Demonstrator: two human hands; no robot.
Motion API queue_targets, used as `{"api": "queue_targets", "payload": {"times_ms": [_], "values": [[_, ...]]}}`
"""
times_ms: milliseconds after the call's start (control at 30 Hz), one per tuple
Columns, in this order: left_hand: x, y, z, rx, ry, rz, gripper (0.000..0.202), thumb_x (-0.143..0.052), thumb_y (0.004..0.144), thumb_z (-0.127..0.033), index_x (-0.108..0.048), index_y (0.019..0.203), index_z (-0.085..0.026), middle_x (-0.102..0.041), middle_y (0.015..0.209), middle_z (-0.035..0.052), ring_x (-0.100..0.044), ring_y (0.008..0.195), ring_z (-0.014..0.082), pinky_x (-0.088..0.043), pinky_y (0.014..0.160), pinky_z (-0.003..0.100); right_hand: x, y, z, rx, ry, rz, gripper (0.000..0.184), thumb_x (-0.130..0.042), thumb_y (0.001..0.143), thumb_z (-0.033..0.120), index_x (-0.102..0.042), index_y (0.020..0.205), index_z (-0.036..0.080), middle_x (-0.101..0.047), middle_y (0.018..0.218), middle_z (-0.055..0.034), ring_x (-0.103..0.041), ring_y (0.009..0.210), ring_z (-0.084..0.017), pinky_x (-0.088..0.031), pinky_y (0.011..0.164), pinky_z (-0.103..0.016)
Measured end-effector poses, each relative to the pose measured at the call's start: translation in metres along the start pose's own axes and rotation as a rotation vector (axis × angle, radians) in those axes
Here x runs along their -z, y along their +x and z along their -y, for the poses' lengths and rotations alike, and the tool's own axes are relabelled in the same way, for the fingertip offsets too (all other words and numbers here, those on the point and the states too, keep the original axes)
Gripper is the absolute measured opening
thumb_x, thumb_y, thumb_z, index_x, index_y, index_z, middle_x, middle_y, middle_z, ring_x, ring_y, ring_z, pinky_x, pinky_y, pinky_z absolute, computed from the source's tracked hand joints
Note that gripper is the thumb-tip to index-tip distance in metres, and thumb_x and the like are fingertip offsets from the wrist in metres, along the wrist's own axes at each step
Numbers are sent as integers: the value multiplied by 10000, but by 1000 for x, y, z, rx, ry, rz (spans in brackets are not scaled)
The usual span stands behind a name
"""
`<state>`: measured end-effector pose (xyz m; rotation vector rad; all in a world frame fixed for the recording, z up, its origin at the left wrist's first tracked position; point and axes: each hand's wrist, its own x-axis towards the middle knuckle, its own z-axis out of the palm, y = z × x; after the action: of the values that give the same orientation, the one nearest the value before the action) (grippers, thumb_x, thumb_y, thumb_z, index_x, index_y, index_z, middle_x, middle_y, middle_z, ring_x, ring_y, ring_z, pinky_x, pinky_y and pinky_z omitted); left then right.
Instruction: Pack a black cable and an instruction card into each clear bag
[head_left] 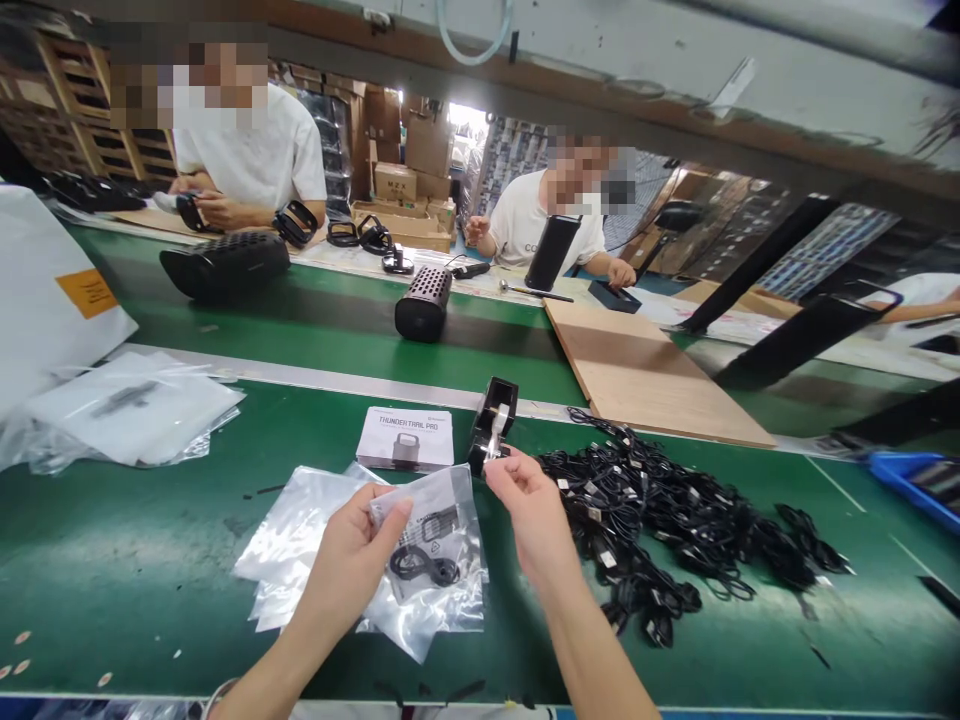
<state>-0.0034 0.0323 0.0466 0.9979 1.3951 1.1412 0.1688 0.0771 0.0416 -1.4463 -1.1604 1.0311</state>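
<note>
View from the head camera across a green work surface (pixel 150 560). The left hand (pixel 352 555) grips a clear plastic bag (pixel 450 590) by its upper left edge, thumb on top. The bag is raised slightly above the surface in front of the person, and a coiled black cable (pixel 424 566) lies inside it.

The right hand (pixel 529 510) has its fingertips pinched on a shiny strip of clear tape (pixel 493 446) at the front of a black tape dispenser (pixel 495 415), which stands just behind the bag.

A stack of empty clear bags (pixel 289 535) lies beneath and to the left of the held bag. A white printed booklet (pixel 405 438) lies beside the dispenser, and a heap of loose black cables (pixel 660 520) lies to the right. Two seated co-workers sit beyond a second green belt, on which a black perforated cylinder (pixel 424 303) rests.
</note>
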Motion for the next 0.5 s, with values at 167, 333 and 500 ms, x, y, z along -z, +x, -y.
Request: {"api": "queue_targets", "payload": {"times_ms": [167,333,500], "values": [[0,0,-3,6,-4,30,321,-582,719,-490,-541,802,-182,-526,552,-46,-519,508,134,-449,518,244,10,-13,-8,95,-271,-108,172,-574,734,313,-600,626,182,-496,1026,-109,-490,1027,-250,-394,879,-370],[0,-7,-10,-34,75,40,270,-568,746,-457,-541,771,-190,-551,591,-42,-522,553,131,-409,518,211,7,-45,16,108,-90,273,207,-524,798,331,-552,657,181,-535,735,-18,-509,685,-149,-418,641,-259],[-5,-16,-10,-66,132,24,246,-562,759,-431,-550,752,-185,-536,570,-48,-479,522,106,-378,490,186,-27,-53,20,5,-105,224,325,-528,778,432,-480,582,178,-400,526,50,-350,482,-91,-291,457,-214]]}}
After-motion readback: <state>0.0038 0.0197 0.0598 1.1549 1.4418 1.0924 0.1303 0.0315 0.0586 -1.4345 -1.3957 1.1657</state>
